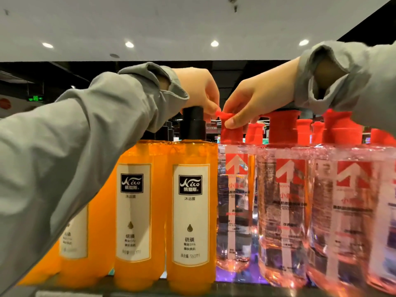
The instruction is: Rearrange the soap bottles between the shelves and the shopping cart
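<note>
Pinching red pump (225,115), left hand (199,91), right hand (255,99); orange bottle (190,211) just beside.

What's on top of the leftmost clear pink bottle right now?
The leftmost clear pink bottle carries its red pump. Both hands pinch the pump's spout: the left hand at the tip, the right hand nearer the neck. Their fingers cover the pump's top.

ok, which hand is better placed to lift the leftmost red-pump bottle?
Right, probably. The right hand pinches that bottle's red pump from above. The left hand only reaches the nozzle tip, grip unclear, beside the orange bottle's black pump.
</note>
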{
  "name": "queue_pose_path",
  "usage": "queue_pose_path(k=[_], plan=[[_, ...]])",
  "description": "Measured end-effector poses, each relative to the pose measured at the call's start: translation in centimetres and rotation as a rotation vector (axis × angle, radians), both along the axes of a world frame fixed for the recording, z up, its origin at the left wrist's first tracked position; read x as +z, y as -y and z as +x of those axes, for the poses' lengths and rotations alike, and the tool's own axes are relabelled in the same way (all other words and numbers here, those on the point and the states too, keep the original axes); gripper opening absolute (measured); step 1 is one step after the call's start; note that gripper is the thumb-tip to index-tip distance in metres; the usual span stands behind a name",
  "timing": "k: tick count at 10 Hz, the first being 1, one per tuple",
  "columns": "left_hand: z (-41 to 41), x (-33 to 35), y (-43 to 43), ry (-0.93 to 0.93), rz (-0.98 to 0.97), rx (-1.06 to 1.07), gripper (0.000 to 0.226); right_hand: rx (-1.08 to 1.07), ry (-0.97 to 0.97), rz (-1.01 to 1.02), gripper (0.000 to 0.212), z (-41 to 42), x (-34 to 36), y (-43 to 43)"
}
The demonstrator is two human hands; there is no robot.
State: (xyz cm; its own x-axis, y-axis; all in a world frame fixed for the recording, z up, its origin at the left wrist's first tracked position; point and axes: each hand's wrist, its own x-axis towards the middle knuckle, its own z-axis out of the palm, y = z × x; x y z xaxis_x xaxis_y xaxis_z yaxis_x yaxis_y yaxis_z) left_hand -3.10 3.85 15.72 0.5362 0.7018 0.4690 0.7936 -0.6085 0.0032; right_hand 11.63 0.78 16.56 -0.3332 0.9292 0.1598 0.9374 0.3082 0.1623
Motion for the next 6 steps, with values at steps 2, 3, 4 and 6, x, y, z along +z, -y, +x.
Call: queue_pose_path(k=[2,3,4,6], plan=[[-0.3,-0.5,1.1,0.087,0.214,-0.087,0.021,0.025,-0.054,0.092,0.029,0.3,-1.4,0.6],[-0.6,-1.5,1.8,0.076,0.212,-0.119,0.024,0.064,-0.069,0.151,0.032,0.7,-2.2,1.5],[-0.8,-2.6,2.5,0.027,0.250,-0.088,0.030,0.091,-0.054,0.200,0.036,1.1,-2.6,2.3],[-1.1,-5.1,4.2,0.008,0.467,-0.060,0.042,0.247,-0.119,0.417,0.038,2.0,-4.1,4.4]])
